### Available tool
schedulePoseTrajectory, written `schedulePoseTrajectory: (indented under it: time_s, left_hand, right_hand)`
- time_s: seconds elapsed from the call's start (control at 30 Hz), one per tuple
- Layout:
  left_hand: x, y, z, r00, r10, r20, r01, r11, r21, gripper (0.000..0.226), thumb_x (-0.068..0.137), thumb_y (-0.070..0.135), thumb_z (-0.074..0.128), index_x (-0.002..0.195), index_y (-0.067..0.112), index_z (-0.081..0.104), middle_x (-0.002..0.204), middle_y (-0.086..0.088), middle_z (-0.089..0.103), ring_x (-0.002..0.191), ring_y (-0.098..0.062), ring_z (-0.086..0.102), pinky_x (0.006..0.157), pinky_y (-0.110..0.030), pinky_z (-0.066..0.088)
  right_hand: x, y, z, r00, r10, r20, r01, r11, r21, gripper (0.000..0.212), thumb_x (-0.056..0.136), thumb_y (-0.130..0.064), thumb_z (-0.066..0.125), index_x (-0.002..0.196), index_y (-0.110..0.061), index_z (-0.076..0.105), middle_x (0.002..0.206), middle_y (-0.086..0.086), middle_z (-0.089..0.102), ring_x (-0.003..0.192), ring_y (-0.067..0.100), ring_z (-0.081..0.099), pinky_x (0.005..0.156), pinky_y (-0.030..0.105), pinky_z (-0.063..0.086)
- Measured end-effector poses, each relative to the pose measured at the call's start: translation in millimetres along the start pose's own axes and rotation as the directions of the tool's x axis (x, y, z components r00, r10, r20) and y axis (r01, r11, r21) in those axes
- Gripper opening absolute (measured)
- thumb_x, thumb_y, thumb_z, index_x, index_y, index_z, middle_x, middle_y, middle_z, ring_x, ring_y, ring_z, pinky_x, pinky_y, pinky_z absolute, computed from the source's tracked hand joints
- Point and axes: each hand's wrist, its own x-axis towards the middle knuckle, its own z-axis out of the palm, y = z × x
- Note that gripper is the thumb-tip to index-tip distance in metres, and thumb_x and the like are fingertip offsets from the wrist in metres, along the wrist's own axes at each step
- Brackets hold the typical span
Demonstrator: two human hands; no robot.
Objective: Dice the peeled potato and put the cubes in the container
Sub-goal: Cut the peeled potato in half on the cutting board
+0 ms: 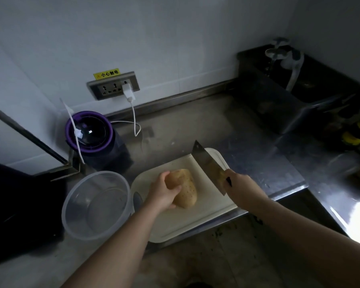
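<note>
Dim kitchen corner, steel table (195, 125) running along a white wall.

- Potato (185, 187): whole and peeled, pale tan with dark specks. It lies on the white cutting board (195, 221), just below the centre of the frame, long axis pointing up and to the left.
- Left grip (164, 191): a bare hand clasping the potato's left side. The fingers curl over the top and the thumb tucks against the near side, pinning it to the board.
- Right grip (240, 187): a bare hand clenched round the handle of a cleaver (208, 163). The broad blade slants up and left from the hand, over the right part of the board. It is near the potato's right side but apart from it. Cannot tell whether the edge rests on the board.
- Container (104, 173): round, clear plastic, standing on the table just beside the board's left edge, lower left of the frame.
- Board: sits at the table's near edge.

Other items:
- Dark cylindrical appliance with a purple rim (89, 132), left of centre, beyond the container.
- Wall socket panel (112, 86) above it, under a yellow warning label (106, 74). A white plug (127, 91) sits in the socket, and its cable (134, 121) drops down to the table.
- Dark sink (299, 96) with a tap (279, 48), upper right.
- Yellow-and-black objects (357, 132) at the right edge, too dim to identify.
</note>
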Motion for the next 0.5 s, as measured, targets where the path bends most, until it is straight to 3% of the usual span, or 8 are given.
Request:
schedulePoseTrajectory:
  time_s: [0.17, 0.33, 0.5]
  left_hand:
    - [-5, 6, 10, 0.998, 0.005, -0.058, -0.005, 1.0, 0.0, 0.063, 0.091, 0.018, 0.062, 0.144, 0.027, 0.03, 0.147, -0.007, 0.037, 0.127, -0.033, 0.046, 0.066, -0.03, 0.058]
    - [-6, 6, 27, 0.994, 0.008, -0.105, -0.011, 1.0, -0.028, 0.061, 0.09, 0.023, 0.063, 0.142, 0.027, 0.032, 0.142, -0.009, 0.04, 0.119, -0.032, 0.053, 0.072, -0.033, 0.059]
    - [-5, 1, 26, 0.998, -0.031, -0.059, 0.025, 0.995, -0.094, 0.067, 0.089, 0.028, 0.064, 0.145, 0.032, 0.027, 0.145, -0.009, 0.037, 0.12, -0.033, 0.052, 0.071, -0.034, 0.058]
  right_hand:
    - [-12, -3, 10, 0.999, -0.04, 0.009, 0.04, 0.999, -0.035, 0.024, 0.104, -0.027, 0.039, 0.125, -0.02, 0.05, 0.08, -0.004, 0.057, 0.071, 0.012, 0.063, 0.069, 0.026, 0.057]
    - [-9, -7, 26, 1.0, -0.001, 0.03, 0.002, 0.998, -0.061, 0.03, 0.105, -0.021, 0.039, 0.135, -0.022, 0.04, 0.081, -0.005, 0.055, 0.067, 0.009, 0.06, 0.055, 0.019, 0.05]
    - [-11, -10, 16, 0.997, -0.02, 0.077, 0.026, 0.996, -0.088, 0.028, 0.104, -0.021, 0.04, 0.132, -0.023, 0.04, 0.081, -0.004, 0.055, 0.067, 0.009, 0.059, 0.058, 0.024, 0.054]
